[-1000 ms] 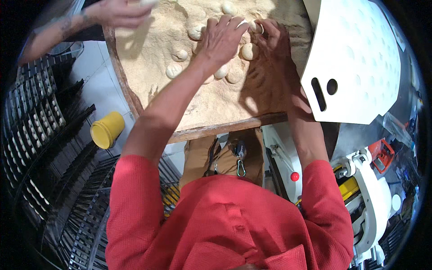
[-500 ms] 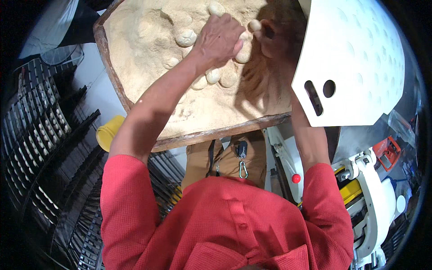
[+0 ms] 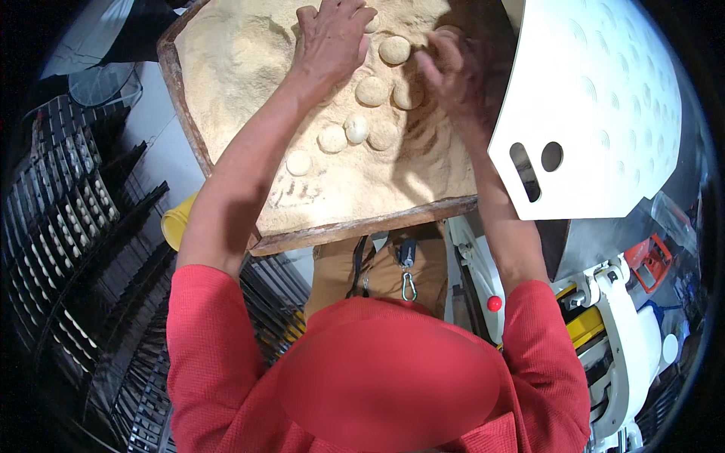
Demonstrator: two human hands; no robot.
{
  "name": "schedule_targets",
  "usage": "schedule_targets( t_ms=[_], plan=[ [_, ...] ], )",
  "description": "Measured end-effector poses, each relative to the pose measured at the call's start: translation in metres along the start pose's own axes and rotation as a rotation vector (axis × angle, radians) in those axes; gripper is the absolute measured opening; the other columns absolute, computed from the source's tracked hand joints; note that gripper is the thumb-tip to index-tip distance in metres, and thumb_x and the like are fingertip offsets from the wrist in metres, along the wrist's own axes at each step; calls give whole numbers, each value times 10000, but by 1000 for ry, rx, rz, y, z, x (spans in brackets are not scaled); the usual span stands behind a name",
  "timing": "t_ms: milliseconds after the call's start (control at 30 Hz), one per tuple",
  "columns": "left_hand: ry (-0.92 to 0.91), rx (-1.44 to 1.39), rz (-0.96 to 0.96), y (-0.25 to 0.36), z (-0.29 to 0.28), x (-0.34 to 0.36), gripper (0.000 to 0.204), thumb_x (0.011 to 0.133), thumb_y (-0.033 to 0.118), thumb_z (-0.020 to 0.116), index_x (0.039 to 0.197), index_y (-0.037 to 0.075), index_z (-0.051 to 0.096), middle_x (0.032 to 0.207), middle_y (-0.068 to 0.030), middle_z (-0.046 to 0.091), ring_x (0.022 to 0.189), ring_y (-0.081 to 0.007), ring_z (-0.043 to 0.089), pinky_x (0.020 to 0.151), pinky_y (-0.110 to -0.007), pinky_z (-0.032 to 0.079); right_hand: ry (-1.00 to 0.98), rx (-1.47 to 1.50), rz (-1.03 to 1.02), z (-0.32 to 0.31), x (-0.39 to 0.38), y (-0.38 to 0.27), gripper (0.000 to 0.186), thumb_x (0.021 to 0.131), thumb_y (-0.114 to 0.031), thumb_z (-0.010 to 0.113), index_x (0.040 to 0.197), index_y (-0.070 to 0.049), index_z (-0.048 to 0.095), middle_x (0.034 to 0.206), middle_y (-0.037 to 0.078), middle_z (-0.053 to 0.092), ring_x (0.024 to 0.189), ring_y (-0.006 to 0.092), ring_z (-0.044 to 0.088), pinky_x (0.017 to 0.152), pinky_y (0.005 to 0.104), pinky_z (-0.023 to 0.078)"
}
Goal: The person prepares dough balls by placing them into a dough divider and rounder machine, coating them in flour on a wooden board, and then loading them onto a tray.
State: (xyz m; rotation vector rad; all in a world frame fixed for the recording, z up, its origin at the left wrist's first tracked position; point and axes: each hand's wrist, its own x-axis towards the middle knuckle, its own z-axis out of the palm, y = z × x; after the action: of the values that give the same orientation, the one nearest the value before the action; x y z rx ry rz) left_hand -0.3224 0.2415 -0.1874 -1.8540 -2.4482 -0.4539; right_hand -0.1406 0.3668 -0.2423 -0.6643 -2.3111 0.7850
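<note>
Several round, pale dough balls, one of them at the middle (image 3: 371, 91), lie in a wooden-edged tray (image 3: 362, 235) of beige, crumbly meal. My left hand (image 3: 331, 41) is palm down at the tray's far side, its fingers apart and bent into the meal. A dough ball partly shows between its forefinger and thumb. My right hand (image 3: 455, 72) is in shadow at the right, beside a coated dough ball (image 3: 395, 50); its fingers are smeared by motion. Something pale shows at its fingertips, too blurred to make out.
A white dimpled panel (image 3: 585, 113) with cut-out holes overhangs the tray's right side. Dark racks (image 3: 75, 226) holding rows of pale pieces stand at the left. Near my left elbow is a yellow container (image 3: 175, 226). White machinery (image 3: 623, 347) stands at the lower right.
My left hand has moved left and farther away, uncovering dough balls in the middle. My right hand has come out a little from the shadow. A coated ball now lies between the hands.
</note>
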Motion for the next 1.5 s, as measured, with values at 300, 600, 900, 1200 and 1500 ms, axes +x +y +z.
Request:
schedule_targets(
  t_ms=[300,600,900,1200,1500],
  plan=[
    [-35,-136,-94,-17,-28,48,300,814,323,738,981,74,730,1004,-133,694,1088,-315,581,930,-509,376,-57,-63,-164,28,9,-16,356,651,-10,754,986,-93,665,922,67,645,963,292,586,889,402,400],
    [-117,-137,-203,-28,-15,55,332,850,368,706,992,69,723,1009,-135,699,1071,-328,593,948,-526,380,-200,-57,-133,24,7,-19,422,681,-56,787,1084,-78,662,1021,86,659,1003,332,549,941,432,404],
    [-64,-57,93,-13,14,34,238,830,215,740,1052,161,675,1064,-12,665,1076,-245,598,899,-427,375,-189,-88,-73,6,6,-22,417,727,-114,815,1110,-73,656,1073,88,660,1047,312,570,944,418,421],
    [-124,-142,122,-12,9,27,229,828,192,767,1035,135,687,1063,-24,678,1113,-210,592,931,-440,361,27,-239,43,-19,10,23,467,737,-126,820,1170,-95,650,1212,91,668,1145,327,574,983,452,455],
    [-2,-139,-89,-24,5,88,260,875,280,662,1036,79,699,1075,-135,662,1102,-326,568,937,-524,378,91,-130,241,-8,28,80,363,945,-223,673,1255,-36,647,1180,164,679,1095,313,644,970,411,491]
  ],
)
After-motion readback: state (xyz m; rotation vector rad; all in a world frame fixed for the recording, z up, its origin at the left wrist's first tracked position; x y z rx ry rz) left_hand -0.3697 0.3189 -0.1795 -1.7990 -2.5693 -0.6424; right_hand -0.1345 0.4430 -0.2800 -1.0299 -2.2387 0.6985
